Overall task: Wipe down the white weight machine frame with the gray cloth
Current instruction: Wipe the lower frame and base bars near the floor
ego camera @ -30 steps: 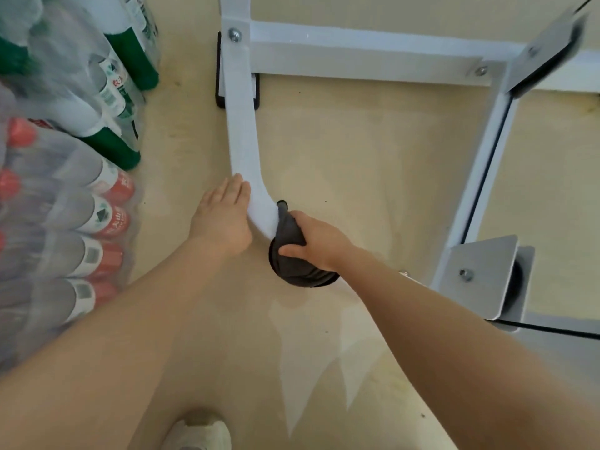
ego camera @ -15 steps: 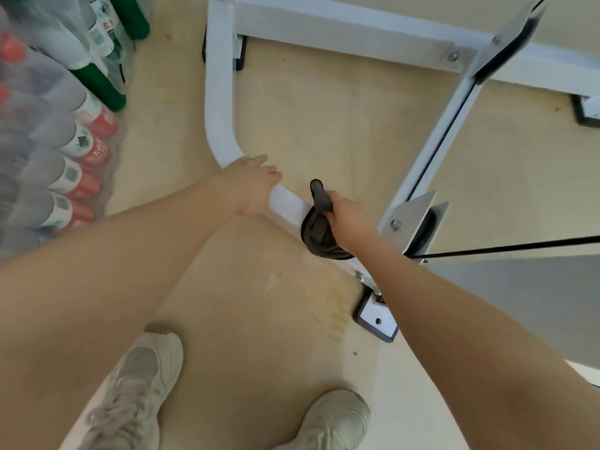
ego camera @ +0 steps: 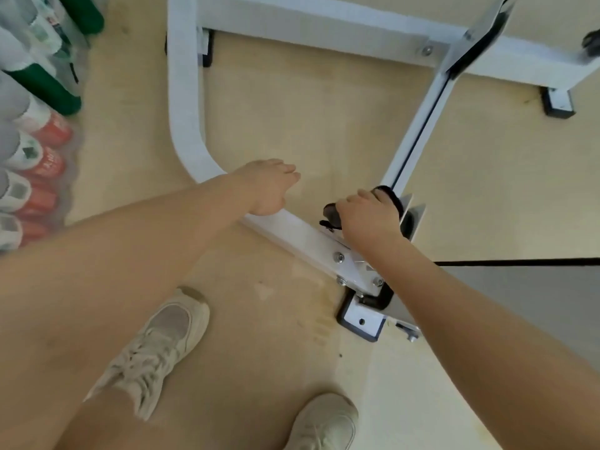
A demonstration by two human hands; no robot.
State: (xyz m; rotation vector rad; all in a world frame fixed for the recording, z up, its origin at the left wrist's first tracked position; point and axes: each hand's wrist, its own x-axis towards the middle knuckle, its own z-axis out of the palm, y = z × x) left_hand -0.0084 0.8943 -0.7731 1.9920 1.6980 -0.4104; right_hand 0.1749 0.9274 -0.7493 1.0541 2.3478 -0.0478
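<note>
Two hands sit on the white frame tube [ego camera: 292, 230], which runs from the bend at centre left down to the bolted foot plate [ego camera: 360, 319] at lower centre. The right hand [ego camera: 368, 219] is curled tight around the gray cloth [ego camera: 331, 214], pressing it onto the tube at centre right; only dark edges of the cloth show past the knuckles. The left hand [ego camera: 269, 186] rests on the same tube just up-left of it, fingers bent over the far edge, holding nothing else.

From the cloth, the tube's long axis leads two ways: up-left toward the left hand and the bend, down-right toward the bolts [ego camera: 339, 257] and the foot. The right hand is the nearer one to that lower end, which looks like the stretch remaining on this tube.

Room is tight there: a slanted white strut [ego camera: 418, 131] and a metal bracket [ego camera: 414, 209] stand just beside the cloth on its upper right, and bolt heads lie in the path. Bare floor [ego camera: 292, 125] lies open to either side of the tube. Shrink-wrapped bottles [ego camera: 35, 151] stand well apart at left.
</note>
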